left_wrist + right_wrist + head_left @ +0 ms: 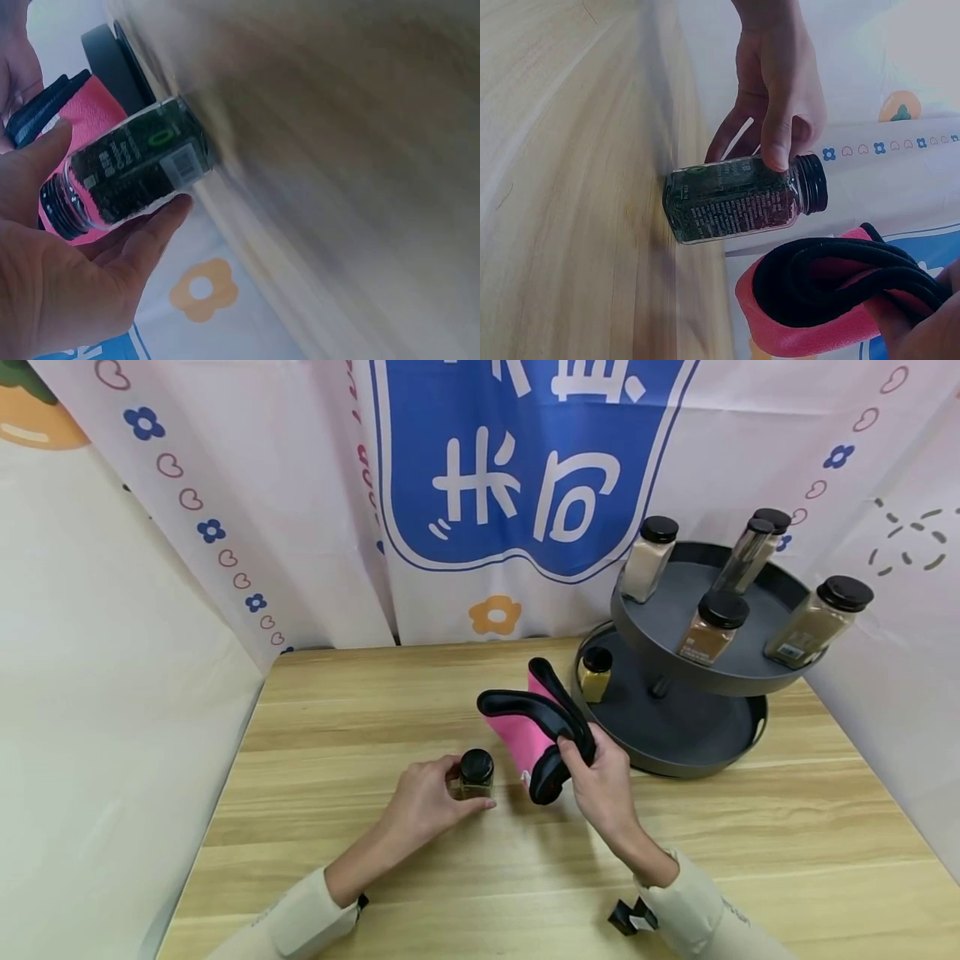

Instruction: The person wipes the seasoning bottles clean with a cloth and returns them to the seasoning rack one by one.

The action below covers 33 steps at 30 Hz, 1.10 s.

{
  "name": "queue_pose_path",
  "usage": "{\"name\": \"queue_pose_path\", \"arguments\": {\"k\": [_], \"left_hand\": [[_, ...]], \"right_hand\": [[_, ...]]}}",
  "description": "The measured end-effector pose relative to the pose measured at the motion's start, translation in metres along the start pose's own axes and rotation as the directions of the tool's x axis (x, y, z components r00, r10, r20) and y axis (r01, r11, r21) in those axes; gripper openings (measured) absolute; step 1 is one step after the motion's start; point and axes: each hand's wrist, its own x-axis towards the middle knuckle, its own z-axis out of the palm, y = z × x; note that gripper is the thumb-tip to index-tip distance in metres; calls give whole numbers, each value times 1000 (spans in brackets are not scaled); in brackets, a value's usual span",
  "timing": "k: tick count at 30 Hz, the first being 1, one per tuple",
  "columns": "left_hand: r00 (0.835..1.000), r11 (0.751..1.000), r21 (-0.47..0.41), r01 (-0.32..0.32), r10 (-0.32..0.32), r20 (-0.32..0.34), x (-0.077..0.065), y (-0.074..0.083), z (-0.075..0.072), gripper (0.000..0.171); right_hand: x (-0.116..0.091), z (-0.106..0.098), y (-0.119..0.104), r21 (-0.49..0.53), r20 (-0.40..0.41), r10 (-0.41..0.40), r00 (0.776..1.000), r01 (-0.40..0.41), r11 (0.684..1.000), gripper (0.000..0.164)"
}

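Observation:
My left hand [431,793] has its thumb and fingers around a square glass spice jar [477,781] with a black cap. Dark green flakes and a printed label show on this jar [142,161] in the left wrist view. It is upright at the tabletop; whether its base touches the wood is hard to tell. To its right, my right hand [603,772] grips a folded pink cloth [525,735] with thick black edging. That cloth [810,341] hangs above the table beside the jar in the right wrist view.
At the back right stands a dark two-tier round rack [675,760]. Several black-capped jars, including a brown one [708,631], stand on its upper tier. A small yellow jar [596,675] is on the lower tier. A printed curtain [442,602] hangs behind the wooden table [322,760].

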Motion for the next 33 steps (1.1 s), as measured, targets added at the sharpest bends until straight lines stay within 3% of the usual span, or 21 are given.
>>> {"name": "queue_pose_path", "arguments": {"k": [5,18,27,33], "left_hand": [[999,999,-37,-31,31,-11,1,0,6,58],[997,988,-135,-76,72,-32,11,3,23,57],[997,979,-203,-28,13,-74,15,7,29,57],[997,970,-242,-38,21,-72,15,6,26,48]], "right_hand": [[0,-2,1,-11,-2,3,1000,-3,1000,6],[0,-2,3,-26,-3,16,1000,-16,1000,5],[0,-2,5,2,1,26,1000,-26,1000,5],[0,-1,4,-6,8,19,1000,-19,1000,6]]}}
